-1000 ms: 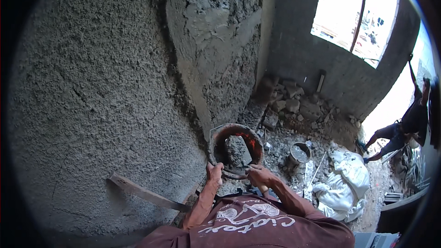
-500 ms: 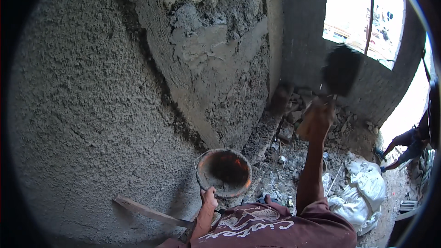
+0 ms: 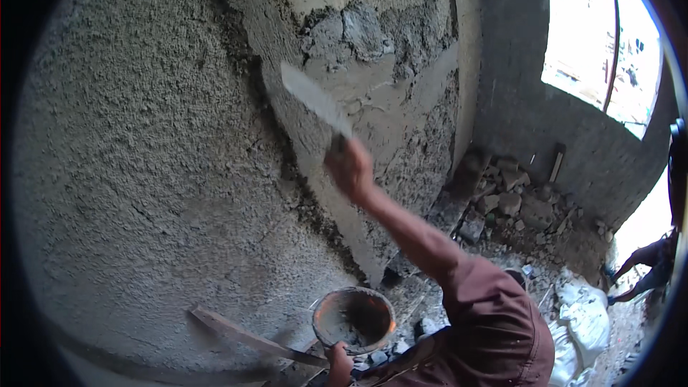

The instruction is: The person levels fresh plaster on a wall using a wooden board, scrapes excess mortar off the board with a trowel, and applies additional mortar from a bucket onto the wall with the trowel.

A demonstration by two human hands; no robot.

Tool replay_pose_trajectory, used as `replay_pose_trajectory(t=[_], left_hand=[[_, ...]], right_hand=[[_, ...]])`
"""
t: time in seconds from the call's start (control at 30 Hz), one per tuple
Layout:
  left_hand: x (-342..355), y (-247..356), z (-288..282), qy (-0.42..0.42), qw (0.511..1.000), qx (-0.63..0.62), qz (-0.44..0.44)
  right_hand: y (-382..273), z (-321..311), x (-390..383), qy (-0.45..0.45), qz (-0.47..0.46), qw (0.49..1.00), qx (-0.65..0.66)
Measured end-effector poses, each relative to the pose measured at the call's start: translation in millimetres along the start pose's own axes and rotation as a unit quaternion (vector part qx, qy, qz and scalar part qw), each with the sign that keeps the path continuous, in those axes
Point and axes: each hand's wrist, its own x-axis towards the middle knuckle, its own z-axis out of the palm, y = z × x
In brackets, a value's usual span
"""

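Note:
My right hand [image 3: 351, 170] is closed round the handle of a trowel [image 3: 315, 99], stretched out in front of the wall. The trowel's pale blade is blurred by motion and points up and to the left. Behind it lies a smooth patch of wet mortar [image 3: 373, 111], with a rough, thicker lump of mortar [image 3: 364, 29] above. Low down, my left hand [image 3: 340, 364] grips the rim of a round bucket [image 3: 324, 322]. The bucket is tilted towards me, and some grey mortar shows inside it.
A wooden board [image 3: 251, 340] leans beside the bucket. Broken rubble [image 3: 510, 201] is heaped at the foot of the grey wall [image 3: 512, 93] under a window opening. White sacks [image 3: 584, 315] lie at the right, near another person's legs [image 3: 645, 261].
My right hand has swung the trowel from the right across to the left, in front of the wall. The view has shifted, and the bucket stays in my left hand.

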Motion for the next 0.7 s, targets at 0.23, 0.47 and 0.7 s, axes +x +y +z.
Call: replay_pose_trajectory(t=[0.23,0.47,0.7], left_hand=[[-24.5,84.1,-12.7,0.068,0.874,-0.426,-0.224],[-11.7,163.9,15.9,-0.011,0.977,-0.201,0.066],[14.7,220.2,73.9,-0.02,0.962,-0.21,0.176]], right_hand=[[-104.1,-208.6,-237.3,-0.528,0.275,0.803,-0.034],[-77.2,-243.3,-352.9,-0.373,-0.053,0.879,-0.292],[-38.0,-270.5,-256.7,-0.663,-0.146,0.653,-0.337]])
